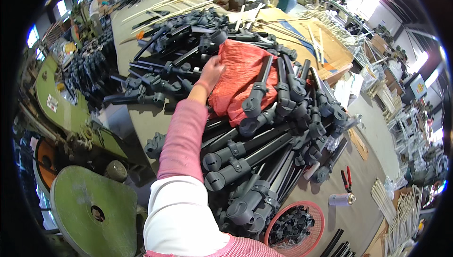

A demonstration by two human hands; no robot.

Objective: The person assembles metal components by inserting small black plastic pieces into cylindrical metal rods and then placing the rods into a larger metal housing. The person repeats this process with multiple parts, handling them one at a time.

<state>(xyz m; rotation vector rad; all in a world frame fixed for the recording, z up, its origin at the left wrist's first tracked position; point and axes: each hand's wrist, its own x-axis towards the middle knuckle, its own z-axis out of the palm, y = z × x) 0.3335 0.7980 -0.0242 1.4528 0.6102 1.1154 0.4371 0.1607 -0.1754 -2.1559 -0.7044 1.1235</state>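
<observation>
My left hand [212, 73] reaches far across the table, its fingers curled at the left edge of a crumpled red plastic sack [237, 80]. The sack lies on a heap of black tubes with rounded plastic joints. Several of these tubes [258, 87] rest over the sack's right side. More jointed black tubes [231, 172] lie in front of it, towards me, and others [160, 80] are piled to its left. What is inside or under the sack is hidden. My right hand is out of view.
A pink basket [322, 226] of small black parts stands at the near right. Beyond it are a spray can [342, 199] and red-handled pliers [348, 179]. Green machines [94, 210] stand at the left. Cardboard [325, 35] lies at the back; two people work farther off.
</observation>
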